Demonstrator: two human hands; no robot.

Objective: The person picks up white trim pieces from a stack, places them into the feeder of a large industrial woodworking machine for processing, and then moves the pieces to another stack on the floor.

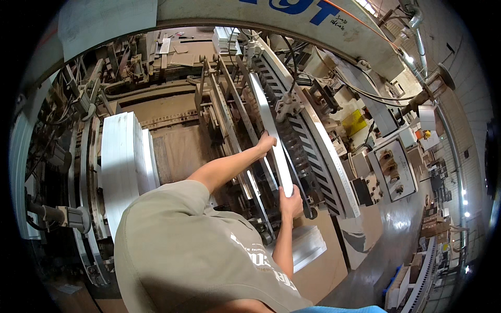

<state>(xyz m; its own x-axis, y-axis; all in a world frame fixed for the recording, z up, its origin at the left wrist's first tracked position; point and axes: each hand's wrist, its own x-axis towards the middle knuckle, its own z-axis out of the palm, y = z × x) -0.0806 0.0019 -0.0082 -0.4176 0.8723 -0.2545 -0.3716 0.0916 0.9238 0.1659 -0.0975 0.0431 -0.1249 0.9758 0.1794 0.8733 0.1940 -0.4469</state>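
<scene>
A long, narrow white board (267,107) lies lengthwise in the machine, running from the far end toward me. My left hand (267,143) is closed on its left edge, about midway along. At the near end, my right hand (290,202) grips the same board, with the thumb on its face. Some of the fingers of both hands are hidden. Metal rails (224,109) run along the board's left side. To its right is a machine beam with a black-and-white slotted strip (313,161).
At left stands a tall stack of white boards (119,161). A lower white stack (308,249) lies below my right forearm, and another (226,40) sits at the far end. A large machine beam (360,26) crosses overhead. A control panel (395,169) stands at right.
</scene>
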